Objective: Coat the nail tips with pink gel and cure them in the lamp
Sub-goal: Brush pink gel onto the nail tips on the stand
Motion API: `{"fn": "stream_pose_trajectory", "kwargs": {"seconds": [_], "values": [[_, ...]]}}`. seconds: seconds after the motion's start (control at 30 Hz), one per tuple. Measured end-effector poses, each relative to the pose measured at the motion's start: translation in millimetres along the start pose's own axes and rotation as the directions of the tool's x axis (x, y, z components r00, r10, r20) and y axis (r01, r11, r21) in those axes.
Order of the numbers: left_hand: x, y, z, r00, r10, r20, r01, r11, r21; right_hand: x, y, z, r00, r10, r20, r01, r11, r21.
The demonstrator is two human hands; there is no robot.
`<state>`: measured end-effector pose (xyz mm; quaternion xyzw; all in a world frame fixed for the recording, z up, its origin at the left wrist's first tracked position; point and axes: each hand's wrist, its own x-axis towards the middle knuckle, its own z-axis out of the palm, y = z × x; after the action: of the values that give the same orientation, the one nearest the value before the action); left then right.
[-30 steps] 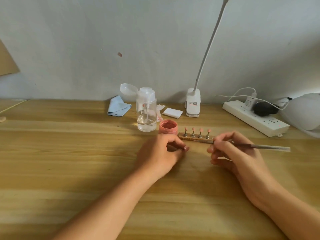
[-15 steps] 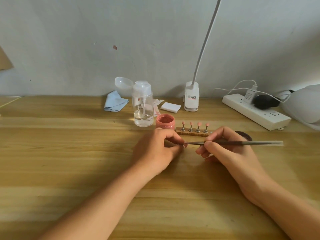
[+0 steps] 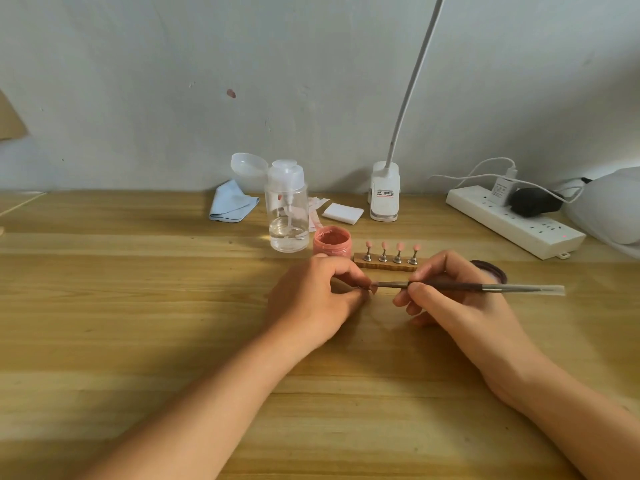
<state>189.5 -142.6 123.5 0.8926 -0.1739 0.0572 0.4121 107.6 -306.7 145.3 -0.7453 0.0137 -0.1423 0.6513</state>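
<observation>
left hand (image 3: pixel 311 299) rests on the worktop (image 3: pixel 138 323), fingers (image 3: pixel 346 271) curled, pinching a nail tip (image 3: pixel 367 289) at their ends (tiny, mostly hidden, only a pinkish edge shows)

right hand (image 3: pixel 460 306) grasps the brush (image 3: pixel 485 287) pen-style, its fingers (image 3: pixel 429 268) wrapped round the front of the handle. The brush lies near level, its bristle end meets the nail tip at the left fingers, and its clear back end sticks out to the right past the hand

just beyond the left fingers: pink gel jar (image 3: pixel 331 241), open, pink inside. Clear pump bottle (image 3: pixel 286 216) just to the jar's left, a little liquid in the bottom

beyond the gap between both sets of fingers: wooden stand (image 3: pixel 386 265) just beside the jar, four pink tips upright on metal pegs

behind the right fingers: dark round lid (image 3: pixel 493 270), partly hidden by the hand

well beyond both hands, by the wall: blue cloth (image 3: pixel 232 202), white pad (image 3: pixel 343 213), clip lamp base (image 3: pixel 383 195) with its white neck rising out of frame

well off to the right of the right fingers: power strip (image 3: pixel 512 225) with plugs in it, then the curing lamp (image 3: pixel 609 209) (white dome, cut off by the frame edge)
</observation>
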Motion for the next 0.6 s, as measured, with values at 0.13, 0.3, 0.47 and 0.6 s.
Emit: {"fn": "stream_pose_trajectory", "kwargs": {"seconds": [0.13, 0.3, 0.47, 0.6], "values": [[0.1, 0.0, 0.3, 1.0, -0.005, 0.0, 0.005, 1.0, -0.015, 0.4, 0.2, -0.4, 1.0, -0.001, -0.011, 0.002, 1.0, 0.006], [-0.5, -0.2, 0.0, 1.0, -0.006, -0.003, 0.006, 0.999, -0.035, 0.3, 1.4, -0.4, 1.0, -0.02, -0.013, 0.02, 1.0, 0.01], [0.6, -1.2, 0.3, 1.0, -0.012, 0.004, 0.013, 0.999, -0.048, 0.5, 2.0, -0.5, 0.999, -0.026, -0.025, 0.026, 1.0, 0.017], [1.3, -2.3, 0.7, 1.0, 0.004, 0.009, -0.003, 0.999, -0.046, 1.2, 2.9, -0.7, 0.999, -0.021, -0.031, 0.022, 1.0, 0.019]]}}
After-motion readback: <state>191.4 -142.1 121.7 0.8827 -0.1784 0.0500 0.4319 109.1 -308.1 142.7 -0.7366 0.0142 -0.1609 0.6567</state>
